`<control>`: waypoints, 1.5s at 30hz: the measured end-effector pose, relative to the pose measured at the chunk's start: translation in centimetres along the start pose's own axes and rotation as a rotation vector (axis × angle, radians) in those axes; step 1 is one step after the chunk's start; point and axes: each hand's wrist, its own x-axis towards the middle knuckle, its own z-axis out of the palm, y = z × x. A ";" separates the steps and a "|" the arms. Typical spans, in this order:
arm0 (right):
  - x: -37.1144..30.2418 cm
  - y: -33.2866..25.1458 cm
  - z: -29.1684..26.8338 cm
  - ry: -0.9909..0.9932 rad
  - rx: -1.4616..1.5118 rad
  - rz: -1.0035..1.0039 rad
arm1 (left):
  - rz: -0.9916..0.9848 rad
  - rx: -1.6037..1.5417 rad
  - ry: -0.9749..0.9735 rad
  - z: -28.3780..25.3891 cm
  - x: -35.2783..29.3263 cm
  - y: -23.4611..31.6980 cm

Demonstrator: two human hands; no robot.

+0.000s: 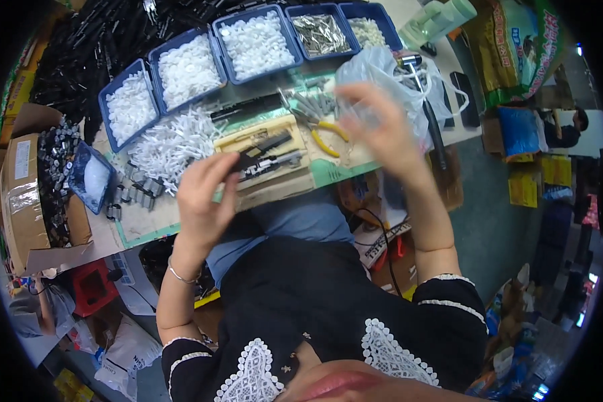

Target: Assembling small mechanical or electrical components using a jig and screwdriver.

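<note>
My left hand (208,191) is at the left end of a pale wooden jig (258,131), its thumb and fingers closed round the near end of a black plastic part (269,145). That part lies at a slant over the jig. Beside it, in the jig, rests a slim silver metal mechanism (278,163). My right hand (382,130) is raised to the right of the jig, close to a clear plastic bag. Motion smears its fingers, so I cannot make out whether it holds anything. Yellow-handled pliers (328,142) lie between this hand and the jig.
Blue bins hold white caps (258,43), metal clips (321,35) and cream pieces (367,32). White plastic sticks (171,147) are heaped left of the jig. A black-handled tool (433,127) lies by the plastic bag (375,70). A cardboard box (23,194) stands at the left edge.
</note>
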 end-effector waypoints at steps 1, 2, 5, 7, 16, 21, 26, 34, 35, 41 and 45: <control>0.5 1.1 -2.0 0.154 -0.031 0.095 | -0.115 -0.049 0.034 -0.3 -0.4 -0.3; 1.0 2.9 -4.0 0.366 -0.119 0.111 | -0.093 -0.023 0.052 -0.5 -0.4 -0.6; 0.8 11.6 -10.0 0.301 -0.730 0.282 | -0.108 0.029 0.071 -0.6 -0.7 -0.8; 0.9 14.2 -10.5 0.116 -0.844 0.425 | -0.062 0.091 0.062 -0.3 -0.9 -1.6; 1.7 12.7 -9.7 0.167 -0.954 0.397 | 0.077 0.210 -0.058 1.5 -2.2 -0.7; 1.4 10.8 -11.2 0.488 -0.828 0.351 | 0.090 0.231 -0.064 3.0 -2.1 -0.9; -0.3 8.7 -12.0 0.430 -0.073 0.401 | 0.072 0.225 -0.103 3.7 -1.7 -1.0; -3.2 -1.8 -2.0 0.200 0.058 0.102 | 0.160 0.366 -0.131 5.0 -2.0 -0.8; -3.7 -1.3 0.2 0.175 0.093 -0.093 | 0.156 0.357 -0.137 5.2 -2.0 -0.6; -4.1 0.3 3.7 -0.072 -0.222 0.008 | 0.255 0.520 -0.121 5.8 -1.0 -0.1; -5.3 0.8 4.8 -0.249 -0.433 0.086 | 0.254 0.524 -0.120 5.8 -1.2 -0.1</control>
